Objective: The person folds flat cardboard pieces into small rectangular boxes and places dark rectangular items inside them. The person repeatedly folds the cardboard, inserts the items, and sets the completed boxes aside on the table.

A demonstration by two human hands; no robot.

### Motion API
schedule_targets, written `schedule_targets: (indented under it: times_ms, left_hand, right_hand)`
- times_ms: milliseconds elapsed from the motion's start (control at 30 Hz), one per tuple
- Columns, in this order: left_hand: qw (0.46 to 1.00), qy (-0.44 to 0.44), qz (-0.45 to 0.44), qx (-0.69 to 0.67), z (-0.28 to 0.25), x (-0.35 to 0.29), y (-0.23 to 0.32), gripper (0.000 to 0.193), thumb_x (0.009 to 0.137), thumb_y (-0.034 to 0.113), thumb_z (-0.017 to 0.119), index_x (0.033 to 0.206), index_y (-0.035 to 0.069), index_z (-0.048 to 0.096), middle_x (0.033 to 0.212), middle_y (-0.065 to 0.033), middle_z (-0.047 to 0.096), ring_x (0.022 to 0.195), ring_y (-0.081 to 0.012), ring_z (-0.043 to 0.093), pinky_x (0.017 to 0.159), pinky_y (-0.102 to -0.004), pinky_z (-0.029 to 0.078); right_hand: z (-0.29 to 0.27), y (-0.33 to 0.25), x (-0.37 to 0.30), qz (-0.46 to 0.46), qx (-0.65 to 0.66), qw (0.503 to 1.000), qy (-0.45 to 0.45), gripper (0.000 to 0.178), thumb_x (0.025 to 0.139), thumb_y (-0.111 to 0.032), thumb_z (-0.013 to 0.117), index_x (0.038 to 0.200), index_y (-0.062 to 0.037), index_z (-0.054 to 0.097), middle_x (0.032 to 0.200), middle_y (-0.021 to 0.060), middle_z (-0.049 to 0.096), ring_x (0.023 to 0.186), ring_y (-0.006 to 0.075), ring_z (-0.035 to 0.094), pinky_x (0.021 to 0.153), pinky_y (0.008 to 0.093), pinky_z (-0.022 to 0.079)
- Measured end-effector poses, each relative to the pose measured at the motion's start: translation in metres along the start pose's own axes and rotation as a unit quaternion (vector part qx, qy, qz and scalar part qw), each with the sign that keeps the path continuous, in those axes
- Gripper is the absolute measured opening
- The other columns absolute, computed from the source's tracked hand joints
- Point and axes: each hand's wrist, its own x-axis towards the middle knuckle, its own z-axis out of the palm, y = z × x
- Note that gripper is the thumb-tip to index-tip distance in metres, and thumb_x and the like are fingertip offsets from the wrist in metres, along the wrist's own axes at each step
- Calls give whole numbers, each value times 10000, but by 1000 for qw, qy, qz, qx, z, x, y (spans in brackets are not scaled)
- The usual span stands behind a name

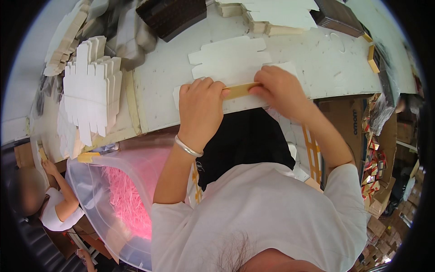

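A flat white cardboard box blank (231,56) with slotted tabs lies on the table in front of me. At its near side a gold-tan folded flap (240,91) shows between my hands. My left hand (200,106), with a silver bangle at the wrist, is closed on the flap's left end, thumb against it. On the right end my right hand (282,93) pinches the flap between thumb and curled fingers. My fingers hide where the flap joins the blank.
Stacked white box blanks (88,86) stand at the left, with more blanks (281,13) at the back. Dark baskets (174,18) stand at the far side. Below the table edge, a clear bin (93,195) holds pink shredded filler (131,201). Another person (59,206) works at far left.
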Motion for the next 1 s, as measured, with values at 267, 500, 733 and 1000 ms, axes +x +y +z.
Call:
schedule_targets:
  times_ms: [267,500,733,1000]
  left_hand:
    - [994,21,-74,-73,4,-9,35,282,861,271,633,1078,89,633,735,-83,558,750,-277,539,702,-367,421]
    - [997,-65,12,-49,-20,5,-8,102,823,74,609,917,56,574,821,-95,573,783,-283,571,659,-391,457]
    - [989,-116,40,-76,-18,43,-12,291,809,-8,580,1073,100,524,803,-106,594,760,-289,588,677,-383,466]
    - [978,-134,54,-149,-14,48,-24,311,789,-26,586,1072,93,535,807,-101,597,750,-269,587,687,-361,473]
  right_hand:
    - [16,-31,-12,72,36,996,-36,151,805,-129,643,817,4,574,815,150,637,734,352,611,620,412,481]
    - [-27,6,-42,-100,131,986,-1,552,729,16,628,1267,-51,526,1322,156,491,1230,328,466,1020,407,384]
    - [8,20,-62,-245,-74,967,21,384,714,-128,715,1077,-64,608,1171,104,587,1080,296,565,869,418,454]
    - [16,2,-17,-215,-100,966,99,251,725,-117,697,947,-64,595,1022,102,547,870,275,538,777,376,449]
